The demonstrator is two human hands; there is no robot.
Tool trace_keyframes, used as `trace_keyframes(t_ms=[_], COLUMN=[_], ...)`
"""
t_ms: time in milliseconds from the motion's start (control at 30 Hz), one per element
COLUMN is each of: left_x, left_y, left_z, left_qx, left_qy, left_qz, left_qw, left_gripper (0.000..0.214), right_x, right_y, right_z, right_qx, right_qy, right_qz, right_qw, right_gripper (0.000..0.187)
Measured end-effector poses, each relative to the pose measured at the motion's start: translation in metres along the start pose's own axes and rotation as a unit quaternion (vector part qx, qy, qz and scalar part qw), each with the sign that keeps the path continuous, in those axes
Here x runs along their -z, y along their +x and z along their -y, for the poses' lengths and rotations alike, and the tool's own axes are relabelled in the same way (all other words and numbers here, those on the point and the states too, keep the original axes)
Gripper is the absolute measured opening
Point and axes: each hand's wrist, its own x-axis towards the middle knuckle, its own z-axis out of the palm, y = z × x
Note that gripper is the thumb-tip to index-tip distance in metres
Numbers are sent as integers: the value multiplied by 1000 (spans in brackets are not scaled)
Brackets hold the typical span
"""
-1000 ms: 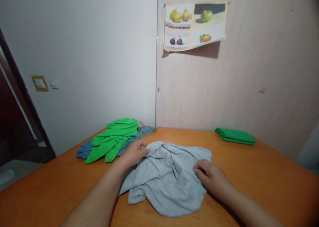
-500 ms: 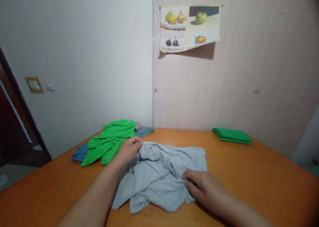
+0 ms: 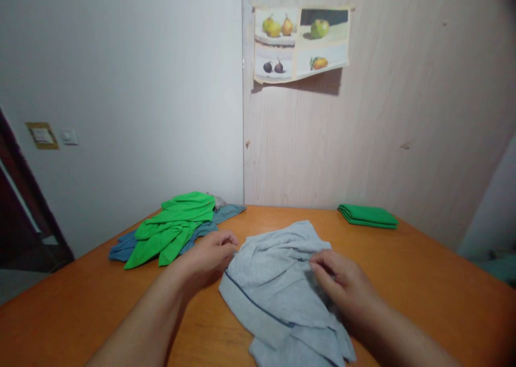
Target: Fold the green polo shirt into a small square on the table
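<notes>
A crumpled light grey garment (image 3: pixel 278 281) with a thin dark blue trim line lies on the table in front of me. At its left edge, the curled fingers of my left hand (image 3: pixel 217 249) pinch a bit of the cloth. My right hand (image 3: pixel 336 275) is at the garment's right side, thumb and forefinger closed together on the fabric there. Part of the right edge is hidden behind that hand. What kind of garment it is cannot be made out from its folds.
The orange-brown table (image 3: pixel 201 324) reaches back to the wall. A heap with a bright green cloth (image 3: pixel 173 222) over blue clothing (image 3: pixel 231 212) lies at the back left. A folded green cloth (image 3: pixel 368 216) sits at the back right. A fruit print (image 3: pixel 302 44) hangs above.
The grey garment has been turned and shifted, so its dark blue trim now shows and it hangs lower toward me. My right hand has risen; the left moved slightly right. The view shifted slightly.
</notes>
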Motion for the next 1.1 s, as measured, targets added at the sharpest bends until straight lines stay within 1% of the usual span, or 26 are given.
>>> trace_keyframes(t_ms=[100, 133, 200, 233, 267, 333, 400, 467, 533, 600, 633, 700, 767, 867, 933, 1000, 1100], left_x=[-2, -3, -4, -4, -4, -4, -5, -7, -11, -16, -18, -22, -24, -26, -29, -33, -40], left_y=[-3, -3, -3, -2, -1, 1, 3, 3, 1, -1, -2, -4, -6, -8, -8, -8, -7], left_z=[-6, -8, -8, -7, -6, -2, 0, 1, 0, -1, -2, -4, -6, -14, -21, -26, -28], left_qx=[3, 0, -9, -13, -17, -31, -47, -52, -41, -24, -18, -8, 2, -9, -45, -87, -122], left_qy=[-14, -12, -1, 6, 15, 38, 65, 64, 25, -38, -71, -134, -175, -178, -148, -107, -68], left_qz=[14, 20, 28, 30, 33, 41, 63, 83, 100, 120, 134, 162, 180, 200, 226, 244, 237], left_qw=[1000, 1000, 1000, 999, 999, 998, 995, 993, 994, 992, 988, 978, 968, 964, 962, 960, 961], left_gripper=[11, 11, 15, 17, 19, 21, 22, 20, 23, 34, 39, 46, 55, 68, 75, 76, 65], right_x=[-5, -7, -10, -11, -11, -12, -12, -13, -15, -18, -20, -23, -25, -26, -25, -25, -23], right_y=[-9, -12, -15, -16, -17, -17, -17, -16, -14, -10, -7, -2, 2, 6, 6, 5, 4], right_z=[30, 36, 43, 44, 44, 45, 47, 48, 44, 35, 29, 16, 5, -1, 0, 2, 2], right_qx=[51, 65, 86, 90, 89, 80, 81, 81, 57, 0, -39, -119, -184, -246, -266, -269, -259], right_qy=[19, 18, 11, 7, 3, -1, -2, 10, 51, 122, 162, 242, 319, 411, 443, 460, 480], right_qz=[101, 132, 181, 196, 205, 210, 211, 195, 158, 100, 66, -3, -59, -94, -96, -89, -88], right_qw=[993, 989, 980, 976, 975, 974, 974, 977, 984, 987, 984, 963, 928, 872, 851, 842, 834], right_gripper=[19, 22, 36, 41, 40, 30, 18, 11, 10, 17, 23, 34, 39, 41, 42, 44, 41])
